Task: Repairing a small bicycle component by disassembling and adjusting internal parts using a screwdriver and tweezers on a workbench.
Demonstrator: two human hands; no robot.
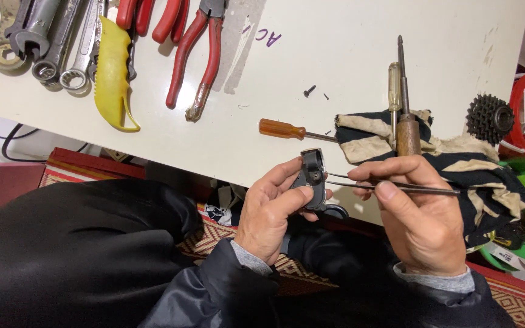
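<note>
My left hand (271,209) grips a small dark metal part (312,176) with a rounded top, held just over the near edge of the white table (347,54). My right hand (417,218) pinches long thin metal tweezers (396,185) that lie level, their tips pointing left and touching the part. Both hands are close together in front of my dark jacket sleeves.
A striped cloth (457,164) lies at the table's right edge with a wooden-handled tool (407,130) and a thin screwdriver (394,88) on it. An orange-handled screwdriver (284,129), a loose screw (308,91), red pliers (199,58), a yellow tool (113,73), several wrenches (37,42) and a sprocket cluster (487,118) are nearby.
</note>
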